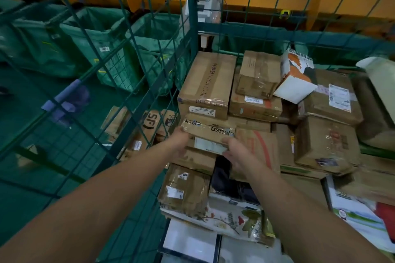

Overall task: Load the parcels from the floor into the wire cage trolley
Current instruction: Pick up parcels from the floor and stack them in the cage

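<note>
Head view: left hand (179, 145) and right hand (236, 151) fingers grip usmile parcel (208, 132) ends (inside wire cage (192, 28)).

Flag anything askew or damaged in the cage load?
The white and orange carton at the back is tipped on a corner, leaning across the brown boxes rather than lying flat. Both hands, left and right, hold the usmile parcel. No damage visible.

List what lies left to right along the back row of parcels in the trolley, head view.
Long brown box against the cage corner → small taped box stacked on a flatter one → white and orange carton, tilted → large brown parcel with a white label → white bag at the frame edge.
</note>
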